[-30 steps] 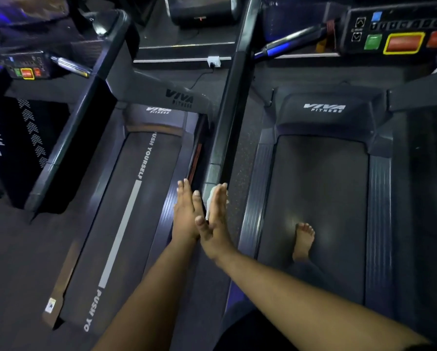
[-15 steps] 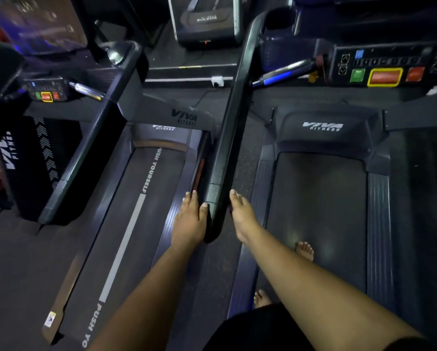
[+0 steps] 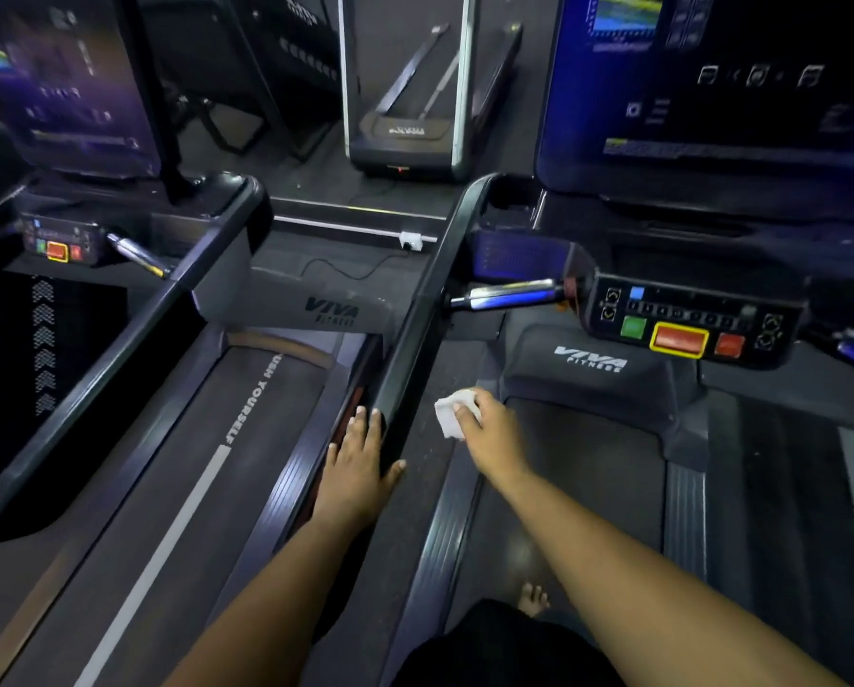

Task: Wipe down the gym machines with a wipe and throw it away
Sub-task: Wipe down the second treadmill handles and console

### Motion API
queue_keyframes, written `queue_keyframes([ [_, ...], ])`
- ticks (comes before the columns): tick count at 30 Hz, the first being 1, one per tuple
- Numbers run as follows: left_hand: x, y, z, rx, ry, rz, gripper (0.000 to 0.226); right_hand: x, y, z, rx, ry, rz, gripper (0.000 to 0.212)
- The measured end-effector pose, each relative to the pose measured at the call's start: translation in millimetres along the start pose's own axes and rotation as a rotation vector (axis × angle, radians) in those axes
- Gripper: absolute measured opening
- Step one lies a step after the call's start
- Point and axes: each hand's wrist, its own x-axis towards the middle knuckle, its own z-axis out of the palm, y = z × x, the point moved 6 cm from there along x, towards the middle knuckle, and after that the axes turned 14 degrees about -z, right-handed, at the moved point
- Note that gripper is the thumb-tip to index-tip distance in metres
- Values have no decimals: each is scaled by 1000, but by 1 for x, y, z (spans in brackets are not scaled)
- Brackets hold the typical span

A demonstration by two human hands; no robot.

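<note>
Head view: I see my left hand (image 3: 358, 468) resting flat against the end of the black treadmill handrail (image 3: 417, 329), fingers straight along its left side and thumb spread across to the right. My right hand (image 3: 489, 431) is off the rail, just to its right, fingers curled round a crumpled white wipe (image 3: 452, 414) held above the dark floor strip beside the right treadmill's belt (image 3: 588, 488). A bare foot (image 3: 533, 598) stands on that belt. The console (image 3: 687, 322) shows green, red and yellow-framed buttons.

white wipe (image 3: 448, 416), black handrail (image 3: 417, 334), dark grey belt (image 3: 207, 488) with a white stripe (image 3: 167, 552).
</note>
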Motion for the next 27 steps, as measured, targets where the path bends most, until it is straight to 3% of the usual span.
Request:
queue_keyframes([
  [6, 47, 32, -5, 66, 49, 25, 90, 78, -5, -55, -297, -12, -247, 30],
  [15, 144, 97, -33, 101, 100, 238, 93, 197, 9, -102, -657, 108, -455, 45],
  [20, 186, 136, -44, 161, 105, 315, 93, 202, 45, -76, -1064, -258, -401, 59],
  [24, 199, 146, -46, 163, 141, 338, 95, 165, 62, -77, -1168, -266, -431, 82],
  [27, 204, 147, -42, 161, 148, 330, 96, 185, 55, -82, -1196, -224, -459, 74],
])
